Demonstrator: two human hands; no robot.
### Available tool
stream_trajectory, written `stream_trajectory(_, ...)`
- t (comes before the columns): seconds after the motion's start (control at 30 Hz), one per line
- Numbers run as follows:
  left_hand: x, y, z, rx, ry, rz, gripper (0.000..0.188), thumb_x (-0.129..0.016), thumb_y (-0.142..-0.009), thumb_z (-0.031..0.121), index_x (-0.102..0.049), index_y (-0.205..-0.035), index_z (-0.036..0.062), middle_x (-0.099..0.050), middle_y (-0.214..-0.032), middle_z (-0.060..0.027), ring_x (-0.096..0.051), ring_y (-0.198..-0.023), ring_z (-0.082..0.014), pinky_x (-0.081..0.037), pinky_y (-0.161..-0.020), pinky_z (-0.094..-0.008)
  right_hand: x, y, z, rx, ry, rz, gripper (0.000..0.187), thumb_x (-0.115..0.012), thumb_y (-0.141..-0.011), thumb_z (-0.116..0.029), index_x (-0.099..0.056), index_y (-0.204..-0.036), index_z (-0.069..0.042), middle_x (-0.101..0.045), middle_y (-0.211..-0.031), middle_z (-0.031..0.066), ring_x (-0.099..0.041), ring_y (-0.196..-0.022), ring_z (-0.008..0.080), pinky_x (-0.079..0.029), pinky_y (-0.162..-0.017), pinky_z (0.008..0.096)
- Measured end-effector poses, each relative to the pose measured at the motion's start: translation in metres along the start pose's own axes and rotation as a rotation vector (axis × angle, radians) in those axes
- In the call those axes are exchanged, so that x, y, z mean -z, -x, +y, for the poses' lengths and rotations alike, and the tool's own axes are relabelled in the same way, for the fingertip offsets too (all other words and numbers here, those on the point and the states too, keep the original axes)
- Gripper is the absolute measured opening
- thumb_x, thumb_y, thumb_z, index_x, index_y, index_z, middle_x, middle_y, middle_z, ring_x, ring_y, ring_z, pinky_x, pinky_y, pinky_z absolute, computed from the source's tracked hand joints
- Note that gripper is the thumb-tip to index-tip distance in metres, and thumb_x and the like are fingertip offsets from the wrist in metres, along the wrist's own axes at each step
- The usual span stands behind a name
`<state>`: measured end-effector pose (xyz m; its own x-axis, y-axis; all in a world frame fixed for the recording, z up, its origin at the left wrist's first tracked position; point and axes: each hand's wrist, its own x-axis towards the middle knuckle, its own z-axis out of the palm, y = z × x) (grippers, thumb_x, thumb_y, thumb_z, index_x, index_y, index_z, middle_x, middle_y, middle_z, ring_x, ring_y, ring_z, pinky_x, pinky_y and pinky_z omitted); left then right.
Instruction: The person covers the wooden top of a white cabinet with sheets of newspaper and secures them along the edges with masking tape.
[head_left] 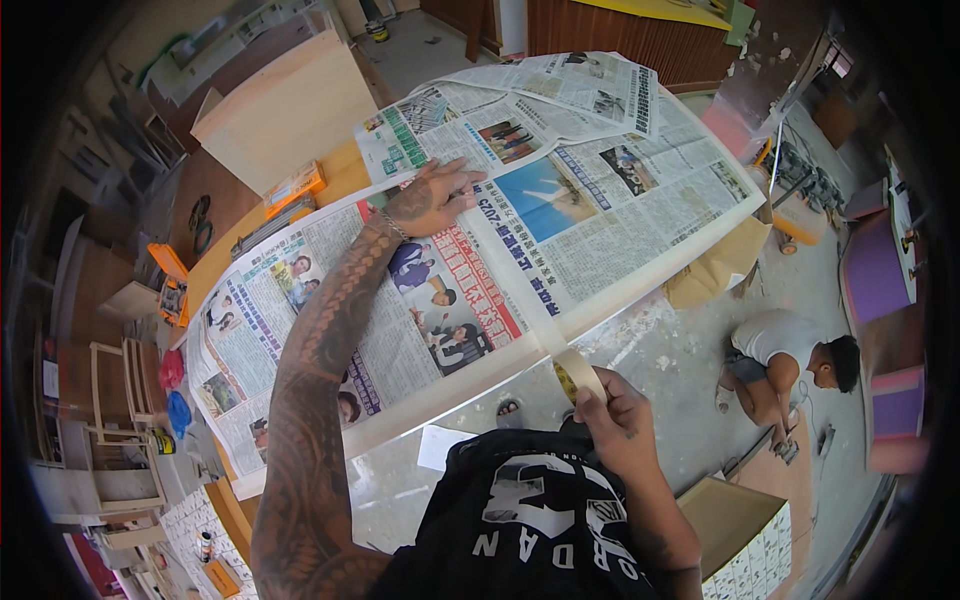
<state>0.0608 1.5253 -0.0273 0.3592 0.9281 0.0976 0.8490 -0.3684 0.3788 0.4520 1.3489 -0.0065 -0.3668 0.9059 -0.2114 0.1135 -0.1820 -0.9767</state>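
Note:
Newspaper sheets [640, 235] cover the table's top and hang slightly past its near edge. Along the seam between two sheets runs a pale strip of masking tape [522, 295], leading toward me. My left hand [435, 200] lies on the paper at the far end of this strip, fingers stretched out and palm down. Beyond the near table edge, my right hand [615, 412] grips the roll of masking tape [582, 372]. The strip stays joined to the roll.
An open-sided wooden box [285, 115] stands at the far left, with an orange box [295, 188] close by. At right a person [785, 355] crouches on the floor, working with a tool over a board. A patterned cabinet [745, 540] stands at lower right.

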Motion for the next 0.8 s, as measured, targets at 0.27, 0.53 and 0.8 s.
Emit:
stream_trajectory(0.27,-0.004,0.004,0.005,0.007,-0.022,0.006,0.027,-0.052,-0.102,0.030,-0.068,-0.101,0.0080,-0.043,-0.157,-0.0035,-0.023,-0.152,-0.0327,-0.007,-0.124,-0.0562,0.000,0.002,0.000,0.018,0.047,0.017,0.036,-0.065,-0.099,-0.024,-0.064,-0.119,0.005,-0.066,-0.079,0.0025,-0.059,-0.070,0.0060,-0.047,-0.062,0.0215)
stream_trajectory(0.53,-0.009,0.005,0.001,0.013,-0.054,0.018,0.044,-0.051,-0.103,0.032,-0.051,-0.141,0.0109,-0.061,-0.134,-0.0080,-0.027,-0.150,-0.0360,-0.009,-0.124,-0.0559,-0.001,0.003,0.007,0.023,0.059,0.043,0.034,-0.065,-0.098,-0.023,-0.064,-0.118,0.005,-0.066,-0.080,0.0030,-0.059,-0.071,0.0062,-0.048,-0.062,0.0221)
stream_trajectory(0.8,-0.009,0.006,0.006,0.033,-0.059,0.024,0.049,-0.056,-0.101,0.034,-0.046,-0.142,0.0099,-0.063,-0.129,-0.0098,-0.028,-0.149,-0.0377,-0.011,-0.124,-0.0565,0.000,0.005,0.013,0.024,0.053,0.041,0.034,-0.065,-0.098,-0.021,-0.064,-0.118,0.006,-0.065,-0.080,0.0026,-0.059,-0.072,0.0059,-0.048,-0.063,0.0223)
